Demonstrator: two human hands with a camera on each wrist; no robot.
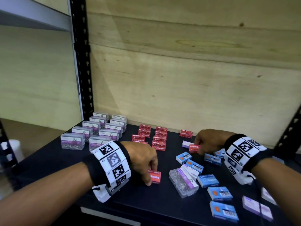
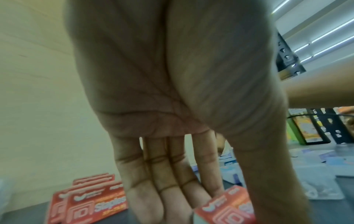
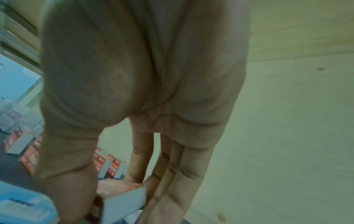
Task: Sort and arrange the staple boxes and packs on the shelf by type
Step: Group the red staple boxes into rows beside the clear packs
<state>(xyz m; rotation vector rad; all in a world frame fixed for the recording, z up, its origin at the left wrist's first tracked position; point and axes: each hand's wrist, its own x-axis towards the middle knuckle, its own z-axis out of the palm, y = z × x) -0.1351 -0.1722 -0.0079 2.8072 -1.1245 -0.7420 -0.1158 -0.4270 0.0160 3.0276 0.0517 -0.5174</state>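
Observation:
My left hand [image 1: 150, 174] pinches a red staple box [image 1: 155, 176] between thumb and fingers near the shelf's front; the left wrist view shows that red box [image 2: 228, 207] between the fingers [image 2: 166, 189] and the thumb. My right hand [image 1: 202, 148] grips another red staple box [image 1: 194, 147] further back; in the right wrist view this box [image 3: 122, 197] sits between thumb and fingers. Red staple boxes [image 1: 158, 140] stand in rows at the back middle, and one lone red box [image 1: 186, 133] stands to their right. Blue staple boxes [image 1: 211, 159] lie scattered on the right.
Clear paper clip boxes [image 1: 97, 132] stand in two rows at the back left of the dark shelf [image 1: 65, 160]. One clear paper clip box [image 1: 184, 182] lies among the blue ones. Purple-white packs [image 1: 257, 207] lie at the front right. A black upright [image 1: 83, 62] and a wooden back panel bound the shelf.

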